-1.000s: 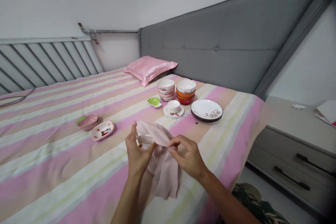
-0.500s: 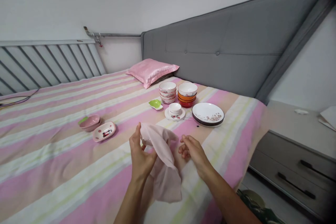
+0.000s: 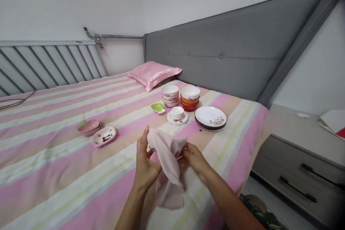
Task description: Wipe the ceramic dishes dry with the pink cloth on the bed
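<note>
A pale pink cloth hangs between my hands above the striped bed. My left hand grips its upper left edge, fingers pointing up. My right hand pinches the cloth's right side, its fingertips partly hidden in the fabric. Beyond the hands stand dishes: a stack of white patterned bowls, a stack of orange bowls topped by a white one, small cups on saucers, and flat white plates.
A green leaf-shaped dish lies by the bowls. Two pink dishes and a pink spotted dish sit at left. A pink pillow lies against the grey headboard. A grey nightstand stands at right.
My right hand let go of the cloth half a second ago and has now closed on its right side again. The left hand kept its grip and shifted slightly.
</note>
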Tool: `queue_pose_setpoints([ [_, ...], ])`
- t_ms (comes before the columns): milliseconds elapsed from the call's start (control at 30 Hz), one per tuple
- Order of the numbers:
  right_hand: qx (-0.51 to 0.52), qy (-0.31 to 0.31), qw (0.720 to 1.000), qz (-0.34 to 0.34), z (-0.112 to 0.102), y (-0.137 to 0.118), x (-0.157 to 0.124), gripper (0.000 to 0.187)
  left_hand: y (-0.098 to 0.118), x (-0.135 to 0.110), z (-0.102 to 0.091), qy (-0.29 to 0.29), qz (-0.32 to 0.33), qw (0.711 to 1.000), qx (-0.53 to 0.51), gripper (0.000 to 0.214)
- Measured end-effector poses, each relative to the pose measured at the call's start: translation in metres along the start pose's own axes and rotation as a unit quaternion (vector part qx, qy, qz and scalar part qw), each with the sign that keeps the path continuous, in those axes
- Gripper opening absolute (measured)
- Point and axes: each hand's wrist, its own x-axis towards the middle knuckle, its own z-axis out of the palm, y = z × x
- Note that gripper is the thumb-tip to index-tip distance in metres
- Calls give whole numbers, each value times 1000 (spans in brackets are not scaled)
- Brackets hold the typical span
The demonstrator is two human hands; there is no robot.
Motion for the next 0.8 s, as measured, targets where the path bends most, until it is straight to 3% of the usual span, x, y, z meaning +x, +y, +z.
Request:
queue_pose_setpoints([
  [133,22,149,986,-78,-20,-19,6,27,-5,2,-4,-15,11,999,29,98],
  [267,23,244,953,-177,-38,-37,9,34,-5,3,-6,-51,18,996,73,92],
  [400,26,321,926,-196,-48,-41,12,40,-4,3,-3,-88,23,989,115,89],
  [500,25,319,932,-171,-52,-37,14,56,-6,3,0,-112,22,984,136,90],
  [600,-11,264,958,-109,-54,-28,17,83,-9,1,1,-123,17,979,163,91],
  [667,-67,238,965,-84,-55,-20,18,89,-11,0,1,-122,16,977,176,91],
  [733,-131,230,957,-119,-52,-17,15,77,-14,0,1,-114,15,976,187,91],
  [800,-183,210,941,-191,-44,-19,9,51,-17,1,2,-102,14,975,197,92],
])
